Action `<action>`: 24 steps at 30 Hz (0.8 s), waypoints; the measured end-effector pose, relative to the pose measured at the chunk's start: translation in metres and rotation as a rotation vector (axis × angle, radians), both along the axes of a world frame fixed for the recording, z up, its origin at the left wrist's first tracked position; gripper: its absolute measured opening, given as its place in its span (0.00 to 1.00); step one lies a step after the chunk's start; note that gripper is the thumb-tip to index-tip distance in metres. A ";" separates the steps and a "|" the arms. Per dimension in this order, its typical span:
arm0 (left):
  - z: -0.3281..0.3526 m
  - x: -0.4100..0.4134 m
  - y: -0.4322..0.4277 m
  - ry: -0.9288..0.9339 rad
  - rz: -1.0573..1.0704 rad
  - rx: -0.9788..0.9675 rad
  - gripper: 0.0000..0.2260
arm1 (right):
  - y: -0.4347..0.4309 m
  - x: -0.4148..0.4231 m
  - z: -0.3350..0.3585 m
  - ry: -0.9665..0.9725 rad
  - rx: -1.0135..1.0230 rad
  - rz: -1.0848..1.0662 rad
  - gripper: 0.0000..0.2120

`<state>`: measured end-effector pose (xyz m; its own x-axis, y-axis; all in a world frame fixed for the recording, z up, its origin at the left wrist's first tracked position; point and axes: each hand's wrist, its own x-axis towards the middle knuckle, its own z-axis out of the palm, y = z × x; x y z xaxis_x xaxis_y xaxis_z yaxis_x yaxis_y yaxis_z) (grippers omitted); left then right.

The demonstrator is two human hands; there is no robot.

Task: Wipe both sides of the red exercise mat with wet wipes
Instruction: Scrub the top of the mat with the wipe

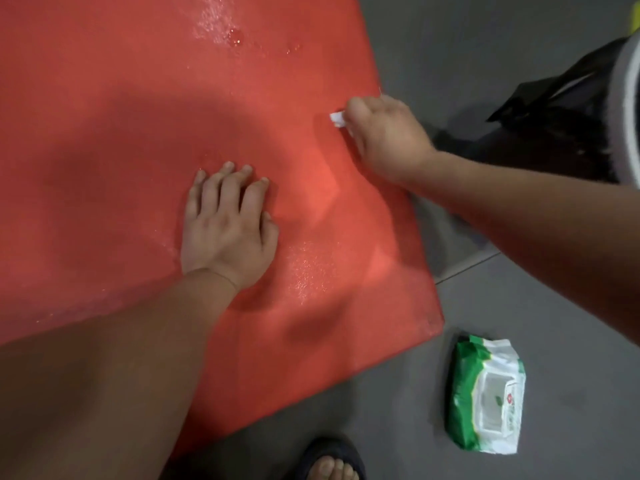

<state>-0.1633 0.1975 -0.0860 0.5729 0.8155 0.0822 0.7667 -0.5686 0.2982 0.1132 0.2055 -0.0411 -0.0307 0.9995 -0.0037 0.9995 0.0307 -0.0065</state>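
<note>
The red exercise mat [138, 133] lies flat on the grey floor and fills most of the view. Wet streaks shine near its top and its lower right. My left hand [227, 226] rests flat on the mat's middle with fingers spread. My right hand [384, 140] is near the mat's right edge, curled over a white wet wipe [337, 119]. Only a small corner of the wipe shows beyond the fingers.
A green and white pack of wet wipes [485, 393] lies on the grey floor to the right of the mat's near corner. A black bag [561, 109] sits at the upper right. My foot in a dark sandal [332, 462] is at the bottom.
</note>
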 end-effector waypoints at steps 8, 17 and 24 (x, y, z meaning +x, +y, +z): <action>0.000 -0.002 0.001 -0.021 0.001 -0.015 0.22 | 0.013 -0.047 -0.009 0.147 0.113 -0.213 0.12; -0.001 -0.002 0.000 -0.030 0.006 0.013 0.21 | 0.009 -0.004 -0.012 -0.010 0.080 -0.317 0.15; 0.000 -0.002 0.000 -0.024 0.004 0.010 0.21 | -0.004 -0.061 -0.015 0.138 0.064 -0.040 0.13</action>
